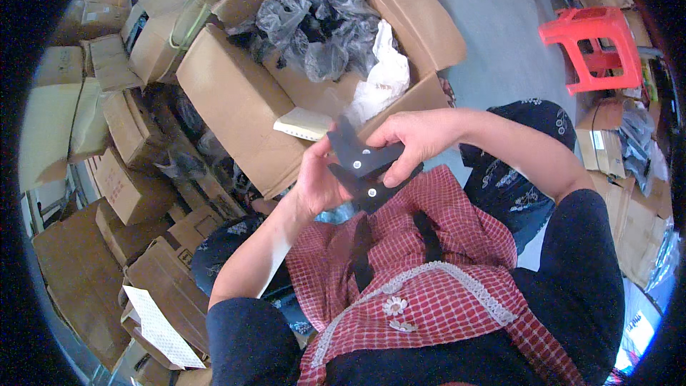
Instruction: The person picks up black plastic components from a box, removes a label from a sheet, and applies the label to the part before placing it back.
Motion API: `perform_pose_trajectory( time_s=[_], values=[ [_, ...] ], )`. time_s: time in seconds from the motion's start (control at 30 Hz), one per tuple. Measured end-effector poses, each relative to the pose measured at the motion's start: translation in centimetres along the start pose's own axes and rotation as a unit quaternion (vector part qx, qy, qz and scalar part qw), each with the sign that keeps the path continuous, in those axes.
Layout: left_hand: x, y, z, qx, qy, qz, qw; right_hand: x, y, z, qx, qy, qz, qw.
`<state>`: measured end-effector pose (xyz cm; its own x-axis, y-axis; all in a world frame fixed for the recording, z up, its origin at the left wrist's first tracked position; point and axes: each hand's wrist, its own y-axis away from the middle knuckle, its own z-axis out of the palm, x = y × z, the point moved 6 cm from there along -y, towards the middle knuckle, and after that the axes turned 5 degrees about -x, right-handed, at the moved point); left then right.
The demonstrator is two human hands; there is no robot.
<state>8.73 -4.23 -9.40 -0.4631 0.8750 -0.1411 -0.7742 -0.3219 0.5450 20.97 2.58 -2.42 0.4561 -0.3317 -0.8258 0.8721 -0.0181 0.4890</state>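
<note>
Between my two hands, above my lap, are dark V-shaped pieces [375, 159] with small white round spots on them, one overlapping the other. My left hand [316, 180] is closed around their left side, thumb and fingers partly hidden behind them. On the right, my right hand [418, 144] pinches the upper piece's arm between thumb and fingers. Two more dark strips [362, 254] lie against the red checked apron [400, 243] over my lap. Just beyond my hands stands an open cardboard box [239, 93] holding crumpled clear bags with dark contents [321, 25].
A white bag [386, 75] and a pale card or pad [304, 124] are at the box's near side. Cardboard boxes [132, 186] crowd the left. A red plastic stool [594, 50] stands far right, above more cartons and plastic wrap [636, 143].
</note>
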Motion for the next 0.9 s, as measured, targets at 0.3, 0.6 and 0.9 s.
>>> perform_pose_trajectory(
  time_s=[0.3, 0.6, 0.9],
  values=[
    [-3.3, -0.5, -10.5, 0.128, -0.319, -0.098, 0.934, 4.4, -1.3, 1.8, -0.096, -0.192, 0.072, 0.974],
    [-10.0, -1.4, -18.3, 0.031, -0.799, -0.076, 0.596, 0.6, 0.1, -3.6, 0.122, -0.115, -0.042, 0.985],
    [-2.7, -2.0, -26.3, 0.345, -0.818, -0.059, 0.457, -2.5, -1.3, -0.8, 0.140, -0.087, -0.028, 0.986]
  ],
)
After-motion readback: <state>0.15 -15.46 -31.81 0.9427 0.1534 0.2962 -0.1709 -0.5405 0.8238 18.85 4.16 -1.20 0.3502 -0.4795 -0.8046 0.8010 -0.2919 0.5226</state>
